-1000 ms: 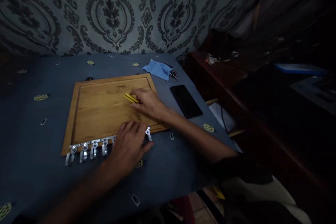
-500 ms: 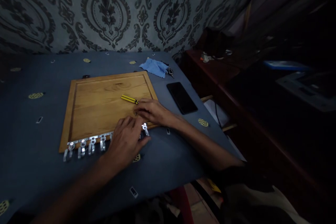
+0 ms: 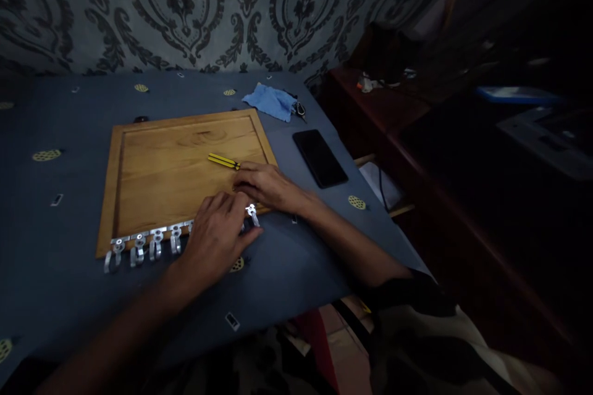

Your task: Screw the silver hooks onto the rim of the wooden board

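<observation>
A framed wooden board (image 3: pixel 176 166) lies on the table, with a metal hook rail (image 3: pixel 157 236) along its near edge. My left hand (image 3: pixel 215 231) covers the right part of the rail; its fingers bend over it and the thumb points right. Its fingertips are close to those of my right hand (image 3: pixel 269 186), which rests over the board's near right corner. The right fingers are bent and drawn together, and whatever is between them is hidden. Just beyond them on the board lies a slim yellow-handled tool (image 3: pixel 223 161) with a dark tip, like small pliers.
A black phone (image 3: pixel 320 158) lies right of the board. Behind it are a blue cloth (image 3: pixel 270 102) and a key-like dark item (image 3: pixel 300 111). A patterned wall (image 3: pixel 185 6) borders the table's far side. A dark red piece of furniture (image 3: pixel 370 111) stands to the right.
The view has shifted slightly, so the table's contents sit higher and a little to the left. Both hands stay at the same place on the board and rail.
</observation>
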`<action>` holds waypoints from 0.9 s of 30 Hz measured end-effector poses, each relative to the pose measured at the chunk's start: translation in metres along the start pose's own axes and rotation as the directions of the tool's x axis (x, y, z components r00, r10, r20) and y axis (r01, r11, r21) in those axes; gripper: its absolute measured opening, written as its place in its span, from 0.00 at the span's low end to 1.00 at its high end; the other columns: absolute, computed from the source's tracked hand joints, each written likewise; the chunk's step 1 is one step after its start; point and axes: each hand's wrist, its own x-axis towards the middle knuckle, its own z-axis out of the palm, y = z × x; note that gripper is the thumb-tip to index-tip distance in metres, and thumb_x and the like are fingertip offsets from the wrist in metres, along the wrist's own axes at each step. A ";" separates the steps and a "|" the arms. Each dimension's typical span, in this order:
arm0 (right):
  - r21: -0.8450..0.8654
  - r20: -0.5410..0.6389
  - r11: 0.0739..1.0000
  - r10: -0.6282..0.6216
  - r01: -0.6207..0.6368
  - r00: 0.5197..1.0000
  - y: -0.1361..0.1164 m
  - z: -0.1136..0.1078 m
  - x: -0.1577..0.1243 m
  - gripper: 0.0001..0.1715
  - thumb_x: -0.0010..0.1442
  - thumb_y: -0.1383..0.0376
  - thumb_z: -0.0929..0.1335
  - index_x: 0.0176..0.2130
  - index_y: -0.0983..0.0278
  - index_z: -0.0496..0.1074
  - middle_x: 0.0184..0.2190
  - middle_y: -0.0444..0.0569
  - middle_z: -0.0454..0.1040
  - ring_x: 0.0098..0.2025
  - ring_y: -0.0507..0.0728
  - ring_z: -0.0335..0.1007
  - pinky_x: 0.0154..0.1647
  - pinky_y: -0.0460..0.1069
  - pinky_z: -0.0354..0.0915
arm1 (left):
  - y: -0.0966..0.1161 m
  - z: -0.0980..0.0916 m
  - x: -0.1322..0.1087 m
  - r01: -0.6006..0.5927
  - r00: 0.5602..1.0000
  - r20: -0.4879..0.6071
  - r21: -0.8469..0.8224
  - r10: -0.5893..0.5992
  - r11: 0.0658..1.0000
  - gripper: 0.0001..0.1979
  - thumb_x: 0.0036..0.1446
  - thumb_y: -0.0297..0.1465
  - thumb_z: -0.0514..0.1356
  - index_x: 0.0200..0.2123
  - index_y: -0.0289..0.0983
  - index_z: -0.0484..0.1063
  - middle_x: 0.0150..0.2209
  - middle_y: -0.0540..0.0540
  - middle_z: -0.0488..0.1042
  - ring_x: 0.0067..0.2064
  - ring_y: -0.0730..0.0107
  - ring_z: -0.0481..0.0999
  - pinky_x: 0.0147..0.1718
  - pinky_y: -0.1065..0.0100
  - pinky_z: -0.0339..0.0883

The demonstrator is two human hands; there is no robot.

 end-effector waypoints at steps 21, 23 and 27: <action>0.309 -0.037 0.949 0.077 -0.062 0.996 -0.013 -0.019 -0.058 0.03 0.66 0.69 0.68 0.37 0.65 0.71 0.33 0.45 0.72 0.35 0.52 0.68 0.37 0.46 0.61 | 0.001 -0.004 0.001 0.007 1.000 0.006 -0.052 -0.006 0.999 0.16 0.59 0.33 0.69 0.42 0.38 0.65 0.39 0.44 0.76 0.42 0.53 0.74 0.40 0.57 0.66; 0.305 -0.012 0.951 0.044 -0.038 0.999 -0.013 -0.017 -0.057 0.04 0.68 0.68 0.68 0.38 0.65 0.71 0.34 0.46 0.73 0.36 0.52 0.68 0.38 0.46 0.61 | 0.002 -0.003 0.000 0.010 1.000 0.004 -0.059 -0.010 0.998 0.16 0.58 0.34 0.69 0.43 0.38 0.65 0.40 0.44 0.76 0.43 0.54 0.74 0.41 0.57 0.66; 0.282 0.049 0.959 0.015 -0.028 0.999 -0.011 -0.019 -0.055 0.05 0.69 0.66 0.67 0.39 0.64 0.71 0.35 0.47 0.74 0.38 0.53 0.69 0.40 0.46 0.62 | 0.003 -0.001 -0.001 0.019 1.000 -0.006 -0.069 -0.019 0.997 0.16 0.59 0.34 0.68 0.44 0.38 0.65 0.40 0.44 0.75 0.43 0.54 0.73 0.42 0.57 0.67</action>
